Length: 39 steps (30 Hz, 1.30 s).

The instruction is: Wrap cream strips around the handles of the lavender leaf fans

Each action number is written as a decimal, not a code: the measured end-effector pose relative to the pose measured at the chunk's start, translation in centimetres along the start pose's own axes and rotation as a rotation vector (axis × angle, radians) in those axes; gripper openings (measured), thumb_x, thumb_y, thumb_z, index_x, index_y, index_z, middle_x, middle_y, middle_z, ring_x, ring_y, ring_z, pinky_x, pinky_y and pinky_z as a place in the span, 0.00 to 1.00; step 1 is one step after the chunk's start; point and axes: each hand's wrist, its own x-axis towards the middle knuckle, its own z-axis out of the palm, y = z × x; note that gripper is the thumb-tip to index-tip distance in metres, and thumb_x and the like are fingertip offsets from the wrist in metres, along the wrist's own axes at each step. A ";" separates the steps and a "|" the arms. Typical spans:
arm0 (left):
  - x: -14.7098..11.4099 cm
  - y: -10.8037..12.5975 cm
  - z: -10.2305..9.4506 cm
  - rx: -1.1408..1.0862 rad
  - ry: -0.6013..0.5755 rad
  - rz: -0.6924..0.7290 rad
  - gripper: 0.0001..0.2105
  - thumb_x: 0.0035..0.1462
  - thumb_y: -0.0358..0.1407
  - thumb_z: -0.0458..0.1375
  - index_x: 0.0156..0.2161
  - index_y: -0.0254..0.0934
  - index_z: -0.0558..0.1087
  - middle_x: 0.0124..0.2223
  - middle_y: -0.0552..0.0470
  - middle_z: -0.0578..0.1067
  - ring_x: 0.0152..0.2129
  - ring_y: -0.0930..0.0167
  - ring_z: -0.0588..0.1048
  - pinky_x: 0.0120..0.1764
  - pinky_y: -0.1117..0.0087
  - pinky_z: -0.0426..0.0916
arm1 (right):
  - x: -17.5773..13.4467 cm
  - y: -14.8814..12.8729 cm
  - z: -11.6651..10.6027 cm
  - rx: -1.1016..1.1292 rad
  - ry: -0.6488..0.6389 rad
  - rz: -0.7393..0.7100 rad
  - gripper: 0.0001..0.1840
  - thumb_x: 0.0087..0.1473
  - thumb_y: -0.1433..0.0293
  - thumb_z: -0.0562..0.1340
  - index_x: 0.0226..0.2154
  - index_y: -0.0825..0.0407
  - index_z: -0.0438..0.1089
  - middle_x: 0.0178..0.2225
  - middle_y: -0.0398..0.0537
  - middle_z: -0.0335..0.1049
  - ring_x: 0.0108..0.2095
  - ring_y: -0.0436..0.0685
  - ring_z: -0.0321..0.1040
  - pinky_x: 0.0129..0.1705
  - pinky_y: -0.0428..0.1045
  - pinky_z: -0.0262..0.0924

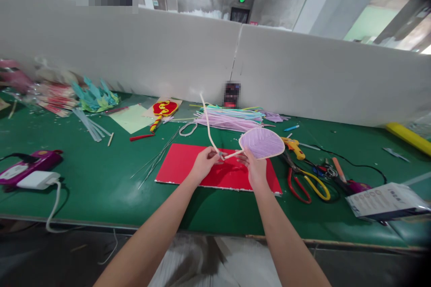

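Note:
A lilac fan shape (262,142) with a cream edge is held up over a red board (182,163). My right hand (255,167) grips it near its base, where a cream stem runs left. A long cream pipe cleaner (208,125) rises from the stem's end, its upper part free in the air. At that end the fingertips of my left hand (204,163) are closed in a pinch. Behind the hands lies a bundle of pink, lilac and mint pipe cleaners (229,120).
Scissors (305,181) with red and yellow handles and a yellow glue gun (295,148) lie on the right. At the back left sit a red-and-yellow fan (164,108) and thin wires (158,157). A purple power strip (30,168) is far left; a white partition (151,54) stands behind.

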 end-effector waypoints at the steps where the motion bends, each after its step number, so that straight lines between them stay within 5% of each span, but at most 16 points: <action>1: 0.0 -0.1 0.0 0.001 -0.007 -0.020 0.10 0.45 0.39 0.59 0.29 0.34 0.66 0.32 0.49 0.77 0.30 0.68 0.76 0.36 0.65 0.71 | -0.1 0.0 0.1 -0.014 0.001 0.002 0.15 0.36 0.66 0.67 0.28 0.58 0.70 0.23 0.50 0.74 0.21 0.55 0.71 0.22 0.47 0.68; 16: -0.5 -0.3 0.2 0.054 -0.131 -0.100 0.14 0.40 0.37 0.63 0.34 0.32 0.71 0.27 0.50 0.77 0.25 0.67 0.76 0.33 0.66 0.71 | -0.4 0.2 0.1 -0.149 -0.150 -0.038 0.16 0.39 0.63 0.65 0.29 0.58 0.72 0.25 0.51 0.75 0.21 0.55 0.70 0.16 0.45 0.62; 25: -0.6 0.4 -0.1 -0.015 -0.140 -0.159 0.15 0.39 0.38 0.65 0.33 0.31 0.72 0.28 0.50 0.77 0.25 0.70 0.76 0.34 0.69 0.70 | -0.9 -0.7 -0.1 0.009 -0.417 0.018 0.13 0.41 0.67 0.65 0.33 0.54 0.72 0.33 0.50 0.75 0.25 0.51 0.70 0.16 0.40 0.60; 39: -0.7 0.4 -0.2 -0.025 -0.127 -0.123 0.15 0.41 0.38 0.64 0.34 0.31 0.72 0.28 0.49 0.77 0.25 0.71 0.75 0.35 0.69 0.69 | -1.1 -0.7 0.0 0.020 -0.415 0.032 0.14 0.38 0.69 0.67 0.33 0.54 0.71 0.36 0.51 0.74 0.28 0.53 0.71 0.20 0.43 0.65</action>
